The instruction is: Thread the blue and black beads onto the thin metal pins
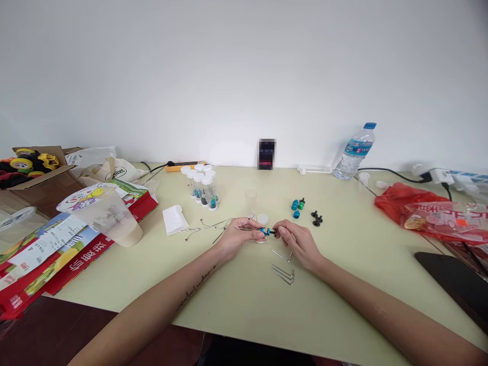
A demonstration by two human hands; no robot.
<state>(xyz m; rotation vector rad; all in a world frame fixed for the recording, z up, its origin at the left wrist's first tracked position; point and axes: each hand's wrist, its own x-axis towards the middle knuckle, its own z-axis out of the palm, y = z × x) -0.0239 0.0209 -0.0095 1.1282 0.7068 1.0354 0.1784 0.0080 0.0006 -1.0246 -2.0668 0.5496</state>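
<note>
My left hand (241,233) is closed, pinching a small blue metal fitting (267,232). A thin bent metal rod (249,218) sticks out at that hand's fingers. From the other side, my right hand (295,239) closes its fingertips on a black round knob (274,232) in line with the fitting. Whether the two parts are joined is too small to tell. Below my right hand lie several L-shaped hex keys (282,273). Blue and green fittings (295,205) and several black knobs (316,218) lie beyond it. Thin metal rods (194,230) are scattered left of my left hand.
White-capped clear tubes (209,193) stand at the back left, near a white packet (175,219). A clear open tube (251,197) stands behind my hands. A cup (118,218) and box (38,173) are left; a bottle (354,152) and red bag (396,203) right.
</note>
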